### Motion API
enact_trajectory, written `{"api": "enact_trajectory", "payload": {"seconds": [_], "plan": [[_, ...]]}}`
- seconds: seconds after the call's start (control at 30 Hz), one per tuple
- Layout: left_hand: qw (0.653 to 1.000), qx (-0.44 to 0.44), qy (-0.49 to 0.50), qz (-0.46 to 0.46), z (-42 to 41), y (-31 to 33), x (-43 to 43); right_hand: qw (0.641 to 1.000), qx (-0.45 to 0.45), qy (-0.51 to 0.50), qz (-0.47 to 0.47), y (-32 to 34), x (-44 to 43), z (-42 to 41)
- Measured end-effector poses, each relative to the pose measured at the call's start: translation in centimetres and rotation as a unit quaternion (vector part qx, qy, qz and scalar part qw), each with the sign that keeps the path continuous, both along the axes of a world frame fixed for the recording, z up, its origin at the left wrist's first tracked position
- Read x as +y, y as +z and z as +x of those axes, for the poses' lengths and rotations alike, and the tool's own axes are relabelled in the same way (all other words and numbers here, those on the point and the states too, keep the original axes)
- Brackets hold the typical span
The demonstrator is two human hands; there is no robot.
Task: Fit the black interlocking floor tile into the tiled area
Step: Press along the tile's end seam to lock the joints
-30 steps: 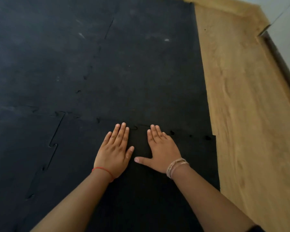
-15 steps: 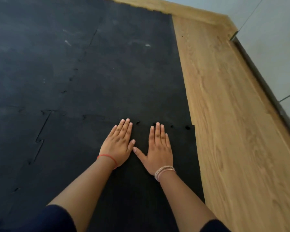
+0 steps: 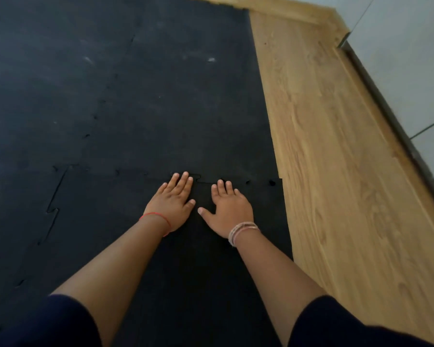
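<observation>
Currently both hands are lying flat on the black foam interlocking floor tile [image 3: 211, 259], palms down, gripping nothing. Left hand [image 3: 172, 205] is sitting with fingers held together, tips reaching the seam at 12 o'clock. Right hand [image 3: 229, 209] is resting just beside it toward 3 o'clock, fingers loosely together, thumb spread toward the left thumb without touching it. A thin red thread bracelet [image 3: 156, 216] is circling the left wrist; pale beaded bracelets [image 3: 242, 230] are circling the right.

Tile is lying at the near right corner of the black tiled mat area [image 3: 135, 96], its right edge running along the bare light wooden plank floor [image 3: 336, 171].

Seam judgement: one jigsaw tab outline is showing between the fingertips, and small dark gaps [image 3: 272, 182] are showing toward 2 o'clock of the right hand, so those teeth are likely not seated yet. The left-hand seam [image 3: 53, 209] at 9 o'clock is also looking open.

Risks: pressing only the centre could be leaving the corner teeth proud; pushing forward rather than down could be buckling the foam or walking the tile sideways off the seam.
</observation>
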State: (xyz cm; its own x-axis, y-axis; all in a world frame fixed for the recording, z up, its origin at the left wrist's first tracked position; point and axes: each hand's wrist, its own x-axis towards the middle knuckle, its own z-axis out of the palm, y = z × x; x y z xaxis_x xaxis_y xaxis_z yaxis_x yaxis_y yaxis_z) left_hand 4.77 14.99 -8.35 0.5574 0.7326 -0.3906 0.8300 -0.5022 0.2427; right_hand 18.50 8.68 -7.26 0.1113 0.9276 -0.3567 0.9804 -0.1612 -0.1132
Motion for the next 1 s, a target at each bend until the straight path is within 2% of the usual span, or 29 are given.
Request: {"api": "enact_trajectory", "payload": {"seconds": [0.1,0.13,0.23,0.3,0.4,0.57,0.67,0.73,0.83,0.9,1.0], "plan": [[0.999,0.019,0.008,-0.028,1.2,1.4,0.2,0.996,0.085,-0.013,-0.026,0.5,-0.6,1.3],[1.0,0.023,0.008,-0.018,1.3,1.3,-0.3,0.996,0.08,-0.023,-0.023,0.3,-1.5,1.7],[1.0,0.016,0.002,0.017,1.0,0.5,-1.6,0.998,0.002,-0.05,-0.028,-0.4,-3.3,3.5],[1.0,0.009,0.004,0.008,0.9,0.4,-1.4,0.998,-0.028,-0.018,-0.053,0.1,-2.5,4.9],[1.0,0.006,0.004,-0.011,1.1,0.5,-0.7,0.991,-0.051,0.044,-0.111,0.8,-0.3,5.4],[1.0,0.0,0.011,-0.019,1.1,0.7,-0.7,0.975,-0.101,0.044,-0.191,1.4,1.4,4.7],[0.999,0.03,0.013,-0.042,1.5,1.3,-0.4,0.974,-0.101,0.033,-0.199,1.8,2.0,4.3],[0.997,0.061,0.018,-0.038,2.1,1.4,-0.6,0.983,-0.066,0.009,-0.17,1.7,1.6,4.3],[0.996,0.082,0.044,0.004,3.1,0.7,-2.4,0.999,0.006,-0.031,-0.043,0.2,-1.7,4.5],[0.997,0.049,0.039,0.039,3.3,0.2,-3.8,0.997,-0.005,-0.063,0.034,-1.0,-4.3,4.8],[0.998,-0.015,-0.036,0.052,3.9,-0.2,-4.7,0.987,-0.045,-0.134,0.07,-1.8,-5.8,6.2]]}}
